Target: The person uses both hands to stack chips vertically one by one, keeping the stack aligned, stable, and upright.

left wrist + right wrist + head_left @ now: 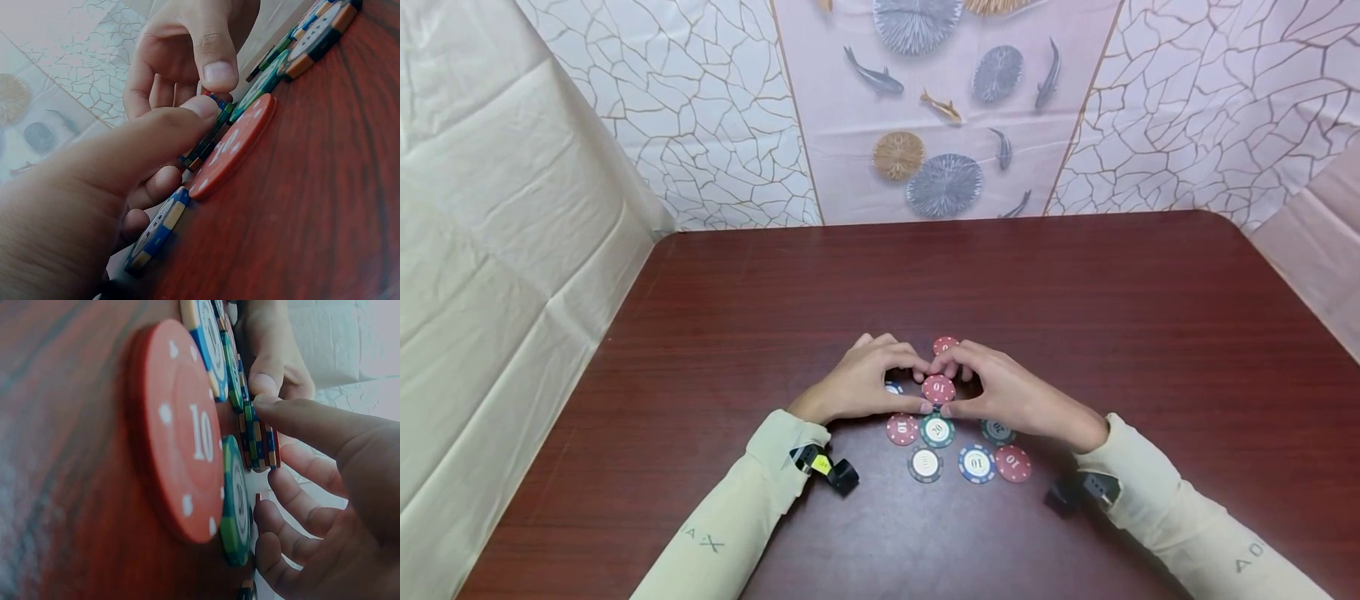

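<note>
head view, chip stack (pixel 938 389), axis upright

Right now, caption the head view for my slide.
Left hand and right hand hold a chip stack amid loose chips on a table.

left grip (pixel 867 380) and right grip (pixel 1013 388) hemming chip stack (pixel 938 389), loose chips (pixel 977 463) crowding near side, free room along far tabletop (pixel 880 279)

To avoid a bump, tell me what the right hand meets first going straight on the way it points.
The right hand, at the stack, would likely meet the left hand first; the gap looks small, but depth is unclear.
</note>
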